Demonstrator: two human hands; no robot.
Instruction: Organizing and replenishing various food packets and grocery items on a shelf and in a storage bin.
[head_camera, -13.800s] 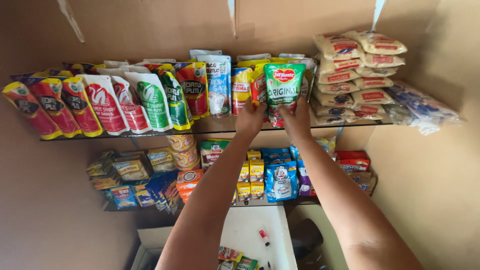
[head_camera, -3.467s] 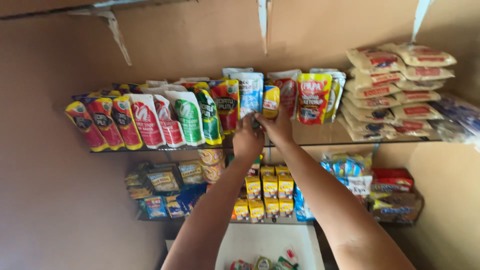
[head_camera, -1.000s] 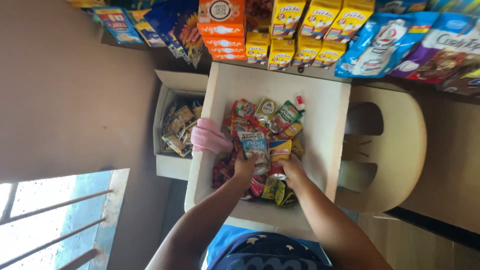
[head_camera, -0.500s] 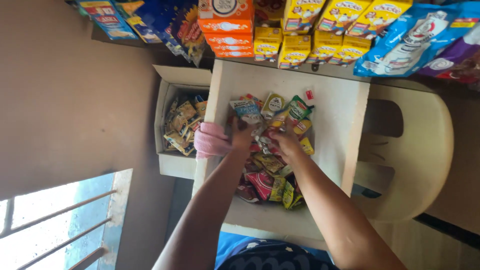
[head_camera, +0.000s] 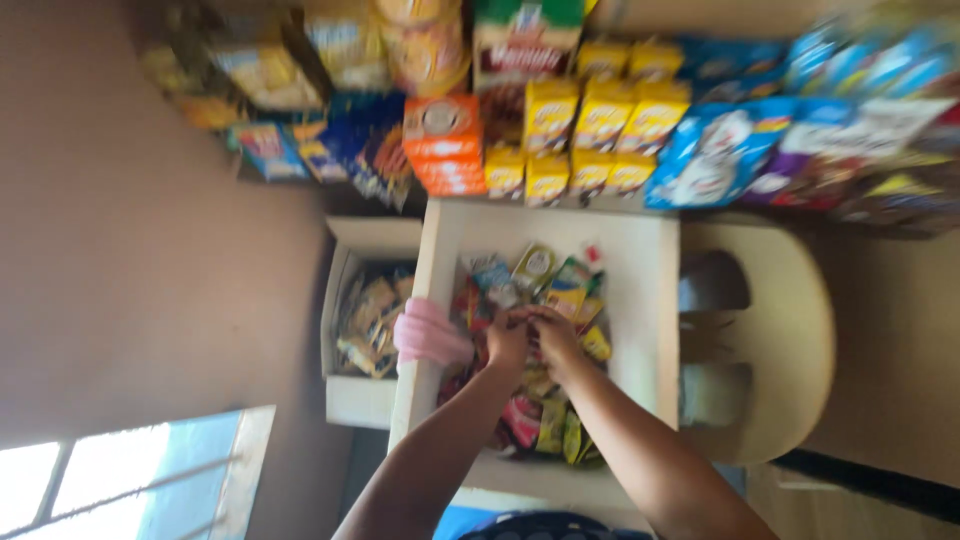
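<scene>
1. Since half a second ago both hands have drawn together over the middle of the packets, off the left edge.
2. The shelf (head_camera: 560, 130) of yellow and orange boxes lies beyond the hands.
3. The white box (head_camera: 650, 300) surrounds both hands; a smaller box (head_camera: 345, 400) sits left of them.
4. The packets (head_camera: 540, 420) lie under and around the hands.
5. A pink cloth (head_camera: 428, 333) lies just left of the left hand.
6. The left hand (head_camera: 507, 340) and right hand (head_camera: 553, 335) touch, fingers curled together on the packets; blur hides what they pinch.
</scene>
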